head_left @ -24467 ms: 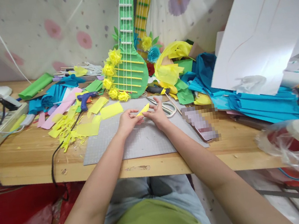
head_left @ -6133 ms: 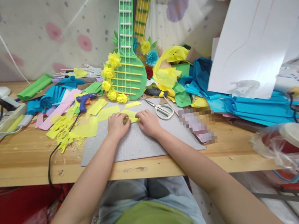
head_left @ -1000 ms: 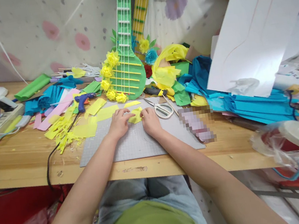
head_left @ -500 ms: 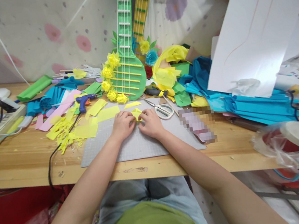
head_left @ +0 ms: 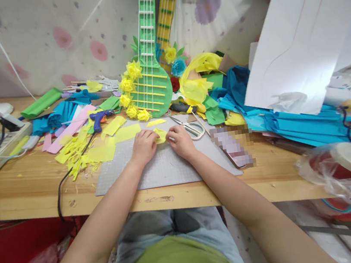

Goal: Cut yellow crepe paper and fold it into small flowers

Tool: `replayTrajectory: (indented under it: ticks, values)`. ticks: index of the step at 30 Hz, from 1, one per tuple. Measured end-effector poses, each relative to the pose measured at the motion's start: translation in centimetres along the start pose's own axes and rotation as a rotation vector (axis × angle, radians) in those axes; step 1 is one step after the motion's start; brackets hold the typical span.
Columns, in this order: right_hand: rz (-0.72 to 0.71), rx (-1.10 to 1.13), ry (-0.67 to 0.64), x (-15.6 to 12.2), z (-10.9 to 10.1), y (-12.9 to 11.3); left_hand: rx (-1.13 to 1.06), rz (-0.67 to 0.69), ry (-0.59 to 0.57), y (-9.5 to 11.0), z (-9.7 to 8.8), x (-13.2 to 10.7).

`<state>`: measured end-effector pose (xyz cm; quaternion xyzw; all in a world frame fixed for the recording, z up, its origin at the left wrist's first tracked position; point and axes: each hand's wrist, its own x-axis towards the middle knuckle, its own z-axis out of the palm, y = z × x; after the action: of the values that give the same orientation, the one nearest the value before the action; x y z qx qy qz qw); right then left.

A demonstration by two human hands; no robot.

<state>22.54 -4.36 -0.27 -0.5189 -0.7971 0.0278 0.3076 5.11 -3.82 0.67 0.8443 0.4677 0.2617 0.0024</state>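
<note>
A small piece of yellow crepe paper is between my hands, above the grey cutting mat. My left hand pinches its left side. The fingers of my right hand are closed at its right edge; the fingertips partly hide the contact. Just beyond my right hand lie open scissors with pale handles. Cut yellow paper pieces lie past my left hand, and a thin yellow strip rests behind the held piece.
A green paper-covered lute shape with yellow flowers leans at the back. To the left are a blue glue gun, its black cord and yellow scraps. Blue crepe paper, a white board and a pixelated flat object are right.
My right hand has shifted slightly right, away from the left one. More of the yellow paper now shows, spread flatter between them. My left hand has barely moved.
</note>
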Motion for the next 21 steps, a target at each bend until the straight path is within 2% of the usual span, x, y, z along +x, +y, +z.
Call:
replayTrajectory:
  ticks: [9, 12, 15, 21]
  values:
    - [0.057, 0.026, -0.048, -0.1, 0.2, -0.1, -0.03, 0.031, -0.089, -0.1, 0.5, -0.1]
    - [0.108, 0.063, -0.075, -0.1, 0.1, -0.4, -0.065, -0.046, -0.099, 0.0, 0.7, 0.0]
    - [0.177, 0.093, -0.156, 0.1, -0.1, -0.6, -0.147, -0.163, -0.106, 0.0, 0.9, 0.2]
    - [0.251, 0.179, -0.199, 0.4, -0.2, -0.2, -0.359, -0.308, -0.048, -0.3, 1.2, 0.5]
